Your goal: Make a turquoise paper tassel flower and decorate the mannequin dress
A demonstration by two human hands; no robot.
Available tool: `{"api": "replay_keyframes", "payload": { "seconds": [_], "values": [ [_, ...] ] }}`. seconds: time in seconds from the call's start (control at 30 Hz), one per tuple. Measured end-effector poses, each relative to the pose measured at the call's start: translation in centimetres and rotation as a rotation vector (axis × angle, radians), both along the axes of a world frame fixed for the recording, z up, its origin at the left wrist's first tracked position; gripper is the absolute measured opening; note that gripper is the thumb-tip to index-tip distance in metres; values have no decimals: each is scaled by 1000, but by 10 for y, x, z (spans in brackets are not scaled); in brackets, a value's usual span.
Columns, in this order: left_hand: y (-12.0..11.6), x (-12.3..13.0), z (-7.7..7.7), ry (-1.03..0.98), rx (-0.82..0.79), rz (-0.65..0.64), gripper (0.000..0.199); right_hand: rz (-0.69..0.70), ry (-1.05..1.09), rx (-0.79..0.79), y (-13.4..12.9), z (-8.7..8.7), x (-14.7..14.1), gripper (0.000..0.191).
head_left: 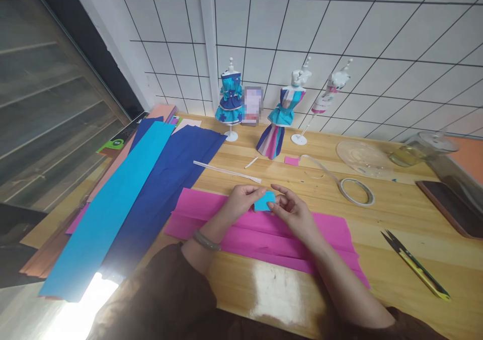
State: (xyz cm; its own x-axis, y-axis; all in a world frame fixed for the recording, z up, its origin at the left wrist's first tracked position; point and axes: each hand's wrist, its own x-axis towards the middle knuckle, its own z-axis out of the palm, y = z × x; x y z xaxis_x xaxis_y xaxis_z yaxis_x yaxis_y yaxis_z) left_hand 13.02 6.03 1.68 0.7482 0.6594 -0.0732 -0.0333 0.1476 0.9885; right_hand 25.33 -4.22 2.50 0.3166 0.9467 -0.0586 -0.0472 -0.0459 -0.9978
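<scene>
A small blue piece of paper (264,201) is held up between my two hands. My left hand (244,200) pinches its left edge between thumb and fingers. On the other side, my right hand (293,210) grips the right edge with the thumb in front, its index finger raised. Beneath both hands a wide pink sheet of crepe paper (332,229) lies creased across the wooden table (241,284). Behind the hands lie a white strip (226,171), a shorter white strip (251,162) and a small pink piece (292,161).
Blue and navy sheets (113,199) are stacked at left. Three small dress forms stand at the back, one in a blue dress (230,98). To the right are a tape roll (356,192), yellow-handled snips (417,267), a phone (451,209), a clear lid (362,158) and a glass jar (422,149).
</scene>
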Motion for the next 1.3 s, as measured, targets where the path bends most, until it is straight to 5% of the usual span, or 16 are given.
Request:
{"api": "replay_keyframes", "payload": {
  "seconds": [0.7,1.0,1.13,1.3],
  "values": [
    [-2,-1,-1,54,-26,-151,28,-142,-14,53,1,0,5,44],
    [-8,3,4,-88,-20,-4,26,-271,-29,65,2,-1,12,39],
    [-11,1,6,-104,87,-118,11,-292,-9,79,4,-3,13,33],
    [-11,-1,8,-39,43,-209,21,-287,-15,84,4,-3,12,32]
  ]
}}
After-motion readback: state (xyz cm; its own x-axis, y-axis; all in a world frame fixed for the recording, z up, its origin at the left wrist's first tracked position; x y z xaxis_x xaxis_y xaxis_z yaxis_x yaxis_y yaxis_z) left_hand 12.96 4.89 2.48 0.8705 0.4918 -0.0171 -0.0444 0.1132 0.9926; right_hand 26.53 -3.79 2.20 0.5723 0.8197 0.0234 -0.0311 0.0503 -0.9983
